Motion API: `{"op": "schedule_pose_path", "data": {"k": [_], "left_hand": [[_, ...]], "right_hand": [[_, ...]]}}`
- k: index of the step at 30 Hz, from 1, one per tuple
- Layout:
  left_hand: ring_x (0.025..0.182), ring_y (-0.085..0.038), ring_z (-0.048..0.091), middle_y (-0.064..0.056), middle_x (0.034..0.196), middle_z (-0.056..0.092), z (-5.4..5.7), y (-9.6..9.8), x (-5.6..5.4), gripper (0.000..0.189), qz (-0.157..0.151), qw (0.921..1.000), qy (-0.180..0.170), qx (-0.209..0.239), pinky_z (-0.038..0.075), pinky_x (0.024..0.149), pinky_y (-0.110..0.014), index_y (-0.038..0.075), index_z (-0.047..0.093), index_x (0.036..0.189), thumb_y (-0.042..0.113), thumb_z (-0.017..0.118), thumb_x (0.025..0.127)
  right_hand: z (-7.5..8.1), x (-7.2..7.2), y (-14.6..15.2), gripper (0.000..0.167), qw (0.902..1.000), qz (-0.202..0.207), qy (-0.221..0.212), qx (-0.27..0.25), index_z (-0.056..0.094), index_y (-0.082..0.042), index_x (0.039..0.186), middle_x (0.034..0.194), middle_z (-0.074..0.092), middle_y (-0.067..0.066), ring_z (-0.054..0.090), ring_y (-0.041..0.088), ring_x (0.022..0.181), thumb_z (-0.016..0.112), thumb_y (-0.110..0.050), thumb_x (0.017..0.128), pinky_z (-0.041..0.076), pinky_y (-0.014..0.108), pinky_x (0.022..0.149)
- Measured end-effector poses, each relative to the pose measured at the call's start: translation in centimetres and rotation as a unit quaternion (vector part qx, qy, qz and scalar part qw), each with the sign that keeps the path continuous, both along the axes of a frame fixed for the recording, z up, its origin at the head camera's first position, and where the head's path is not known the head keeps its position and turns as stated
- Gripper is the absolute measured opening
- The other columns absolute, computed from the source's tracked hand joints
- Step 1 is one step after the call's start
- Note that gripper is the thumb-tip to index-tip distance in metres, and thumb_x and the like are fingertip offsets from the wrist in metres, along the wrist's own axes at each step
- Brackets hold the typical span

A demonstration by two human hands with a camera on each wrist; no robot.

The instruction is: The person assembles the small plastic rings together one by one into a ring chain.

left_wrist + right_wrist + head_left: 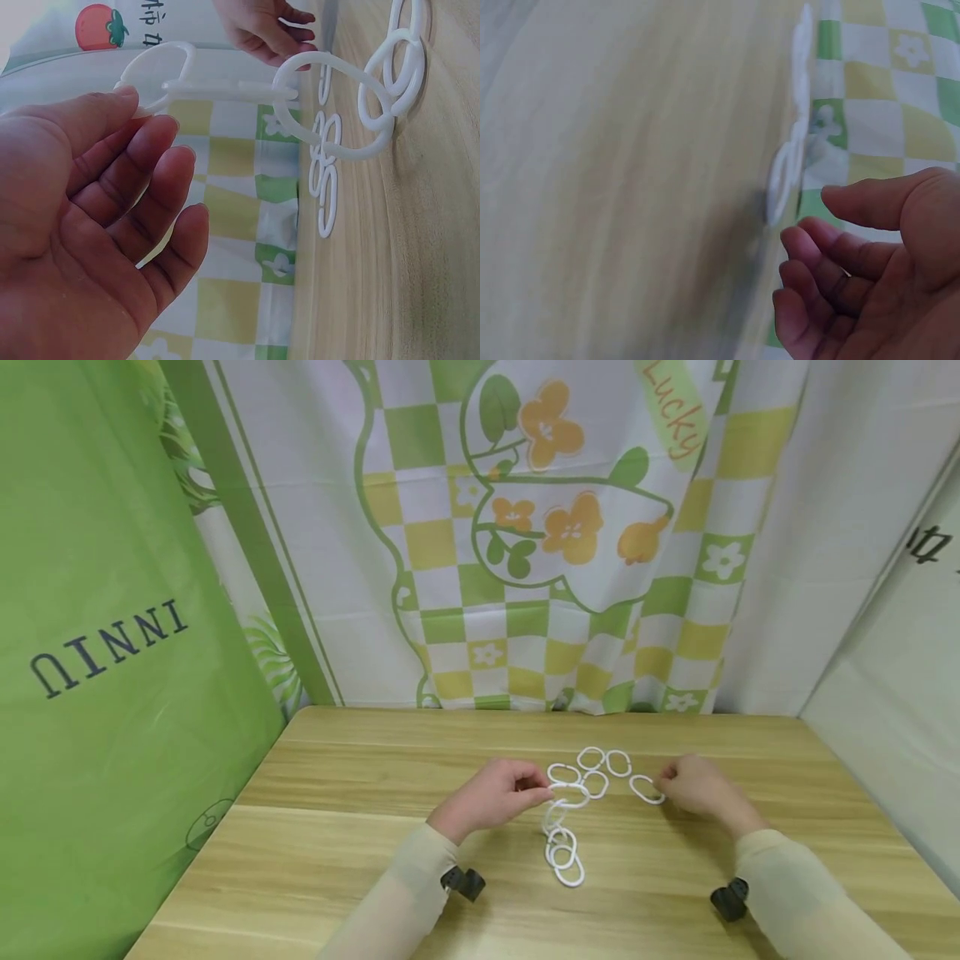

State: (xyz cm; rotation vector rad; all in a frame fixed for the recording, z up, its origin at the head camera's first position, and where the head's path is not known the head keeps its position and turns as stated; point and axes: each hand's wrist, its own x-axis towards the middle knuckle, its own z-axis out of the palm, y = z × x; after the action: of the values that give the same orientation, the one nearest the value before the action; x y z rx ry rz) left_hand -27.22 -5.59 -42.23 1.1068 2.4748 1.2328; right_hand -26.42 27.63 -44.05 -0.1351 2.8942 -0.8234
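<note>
Between thumb and forefinger, my left hand pinches a white plastic oval ring at the end of a linked chain. The other rings of this chain trail down from it, and its low end lies on the wooden table toward me. My right hand is low over the table, its fingertips right at a single white ring. In the right wrist view its thumb and loosely bent fingers stand apart, with nothing between them.
Several more white rings lie on the table between and beyond the hands. A checked, flowered curtain hangs behind the far edge. Green cloth hangs at the left, white cloth at the right.
</note>
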Motion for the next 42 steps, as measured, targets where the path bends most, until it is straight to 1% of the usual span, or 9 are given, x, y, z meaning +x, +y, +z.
{"op": "schedule_pose_path", "data": {"k": [4,9,13,17,19,24,30,35,42], "left_hand": [[0.067,-0.002,0.052,0.006,0.079,0.065,0.1,0.0,-0.1,0.012,0.001,1.0000,0.002,0.000,0.044,0.062,-0.020,0.015,0.071,0.092,0.024,0.066,0.096],[0.068,-0.002,0.053,-0.001,0.082,0.068,0.0,-0.1,-0.1,0.011,-0.005,1.0000,0.002,0.003,0.045,0.062,-0.020,0.015,0.070,0.092,0.024,0.066,0.096],[0.068,-0.003,0.053,-0.005,0.084,0.069,0.0,-0.1,0.0,0.011,-0.002,1.0000,0.000,0.003,0.044,0.062,-0.020,0.016,0.070,0.092,0.024,0.065,0.097],[0.067,-0.003,0.052,-0.004,0.082,0.068,0.0,0.0,0.0,0.010,0.001,1.0000,-0.002,0.004,0.044,0.062,-0.020,0.016,0.070,0.091,0.024,0.066,0.096],[0.067,-0.004,0.052,-0.002,0.081,0.068,0.0,0.0,0.0,0.010,0.001,1.0000,-0.003,0.004,0.043,0.061,-0.020,0.016,0.070,0.090,0.023,0.066,0.096],[0.066,-0.005,0.052,0.007,0.078,0.064,-0.1,0.0,0.0,0.010,0.003,1.0000,-0.003,0.002,0.043,0.060,-0.020,0.016,0.070,0.090,0.023,0.066,0.096],[0.068,-0.002,0.052,0.008,0.079,0.064,-0.2,0.0,-0.1,0.010,0.005,1.0000,-0.001,-0.002,0.045,0.062,-0.020,0.017,0.069,0.091,0.025,0.065,0.096],[0.067,-0.002,0.051,0.010,0.078,0.063,-0.2,-0.1,-0.2,0.011,0.005,1.0000,-0.001,-0.004,0.044,0.062,-0.020,0.018,0.069,0.091,0.026,0.064,0.097],[0.068,-0.002,0.052,0.006,0.080,0.064,-0.1,-0.2,-0.2,0.013,-0.001,1.0000,-0.004,-0.004,0.045,0.063,-0.020,0.014,0.069,0.093,0.024,0.064,0.098]], "right_hand": [[-0.4,-0.2,0.1,0.018,0.9994,-0.019,0.002,0.028,0.066,-0.002,0.088,0.075,0.057,0.005,0.052,0.020,0.067,0.062,-0.019,0.090,0.042,0.034,0.058],[-1.1,-0.5,0.1,0.014,0.9983,-0.021,0.002,0.055,0.063,-0.011,0.077,0.073,0.057,0.002,0.052,0.020,0.066,0.066,-0.021,0.085,0.041,0.036,0.058],[-1.6,-0.7,-0.2,0.007,0.9972,0.010,0.018,0.072,0.061,-0.013,0.073,0.070,0.056,0.000,0.050,0.019,0.063,0.062,-0.013,0.080,0.042,0.035,0.059],[-1.9,-0.7,-0.6,0.009,0.9956,0.042,0.014,0.082,0.057,-0.012,0.075,0.070,0.053,0.001,0.048,0.018,0.062,0.057,-0.007,0.083,0.040,0.033,0.057],[-1.9,-0.5,-0.8,0.009,0.9953,0.047,0.008,0.084,0.055,-0.012,0.077,0.071,0.051,0.000,0.048,0.018,0.063,0.056,-0.006,0.084,0.039,0.033,0.057],[-1.8,-0.2,-1.1,0.009,0.9959,0.047,0.004,0.077,0.054,-0.010,0.080,0.073,0.050,0.001,0.048,0.019,0.064,0.056,-0.005,0.088,0.039,0.033,0.058],[-1.9,-0.2,-0.9,0.004,0.9982,0.039,0.002,0.046,0.053,-0.005,0.086,0.076,0.051,0.003,0.048,0.020,0.068,0.056,-0.004,0.088,0.040,0.034,0.060],[-1.6,0.1,-0.8,0.003,0.9985,0.042,0.008,0.034,0.057,-0.004,0.090,0.082,0.055,0.004,0.052,0.021,0.075,0.059,-0.006,0.089,0.043,0.037,0.067],[-1.2,0.9,-1.4,0.005,0.9986,0.047,0.021,-0.012,0.063,-0.001,0.094,0.084,0.061,0.005,0.054,0.019,0.076,0.061,-0.006,0.091,0.045,0.036,0.068]]}}
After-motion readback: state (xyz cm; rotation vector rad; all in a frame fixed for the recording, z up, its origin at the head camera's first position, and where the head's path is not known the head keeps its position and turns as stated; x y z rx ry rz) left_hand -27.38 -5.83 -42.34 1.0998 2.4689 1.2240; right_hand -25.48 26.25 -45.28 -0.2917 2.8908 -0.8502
